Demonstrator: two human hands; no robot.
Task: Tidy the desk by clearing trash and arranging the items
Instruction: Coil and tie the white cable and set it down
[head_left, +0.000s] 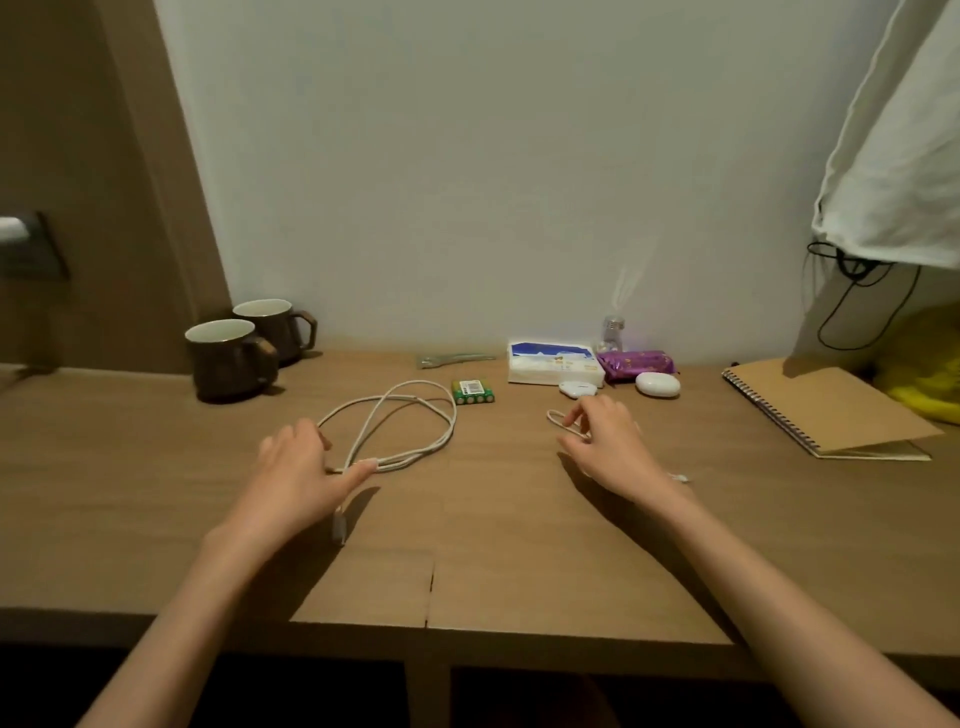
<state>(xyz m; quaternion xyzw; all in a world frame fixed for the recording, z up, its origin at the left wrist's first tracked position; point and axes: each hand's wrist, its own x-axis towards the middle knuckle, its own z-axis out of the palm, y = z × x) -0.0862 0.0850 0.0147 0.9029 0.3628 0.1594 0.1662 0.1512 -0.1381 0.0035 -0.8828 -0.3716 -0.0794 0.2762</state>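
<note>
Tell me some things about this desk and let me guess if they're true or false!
1. Two brown mugs stand on the left side of the desk. True.
2. The left hand holds the green battery pack. False: it grips the looped white cable; the batteries lie untouched beyond the loop.
3. The purple packet sits right of the tissue pack. True.
4. The spiral notebook lies beside the mugs. False: it lies far right, across the desk from them.
5. The right hand pinches a thin white cord. True.
</note>
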